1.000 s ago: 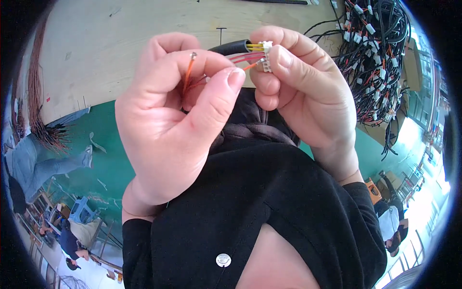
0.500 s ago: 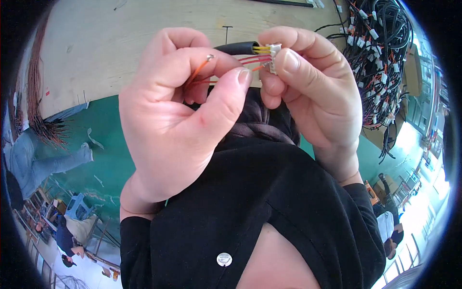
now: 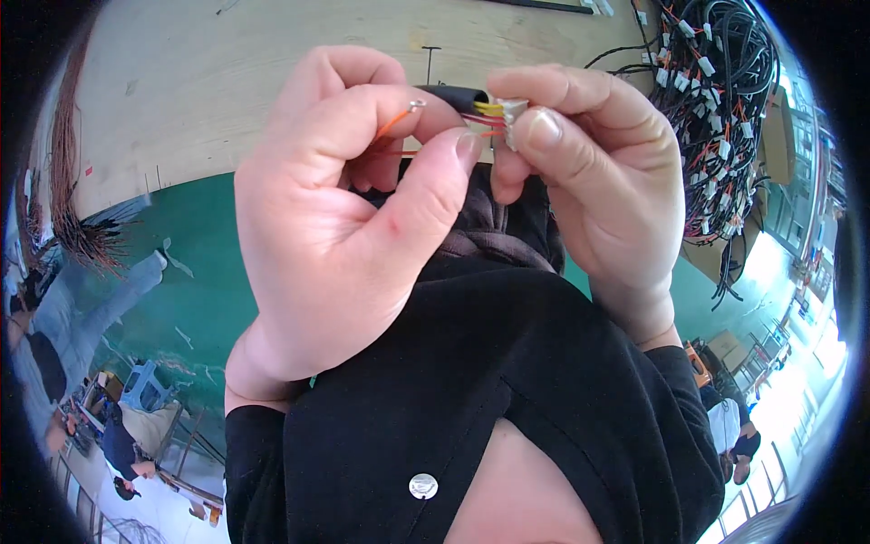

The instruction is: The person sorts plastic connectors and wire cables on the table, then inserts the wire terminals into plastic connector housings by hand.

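Observation:
My left hand (image 3: 349, 208) pinches a thin orange wire (image 3: 391, 125) with a small metal terminal at its tip. The thumb and fingers also press on a bundle of red and yellow wires coming out of a black sleeve (image 3: 455, 94). My right hand (image 3: 594, 186) grips a small white plastic connector (image 3: 512, 113) at the end of that bundle, between thumb and forefinger. Both hands are held close up to the camera, touching each other around the wires, above my black garment.
A wooden board (image 3: 227, 82) lies behind the hands. Many black wire harnesses with white connectors (image 3: 725, 100) hang at the upper right. A bundle of brown wires (image 3: 68, 181) hangs at the left. Green floor (image 3: 181, 281) and other people are at the lower left and right.
The orange wire's terminal has swung from beside my left forefinger up toward the connector, and both hands have shifted slightly closer together.

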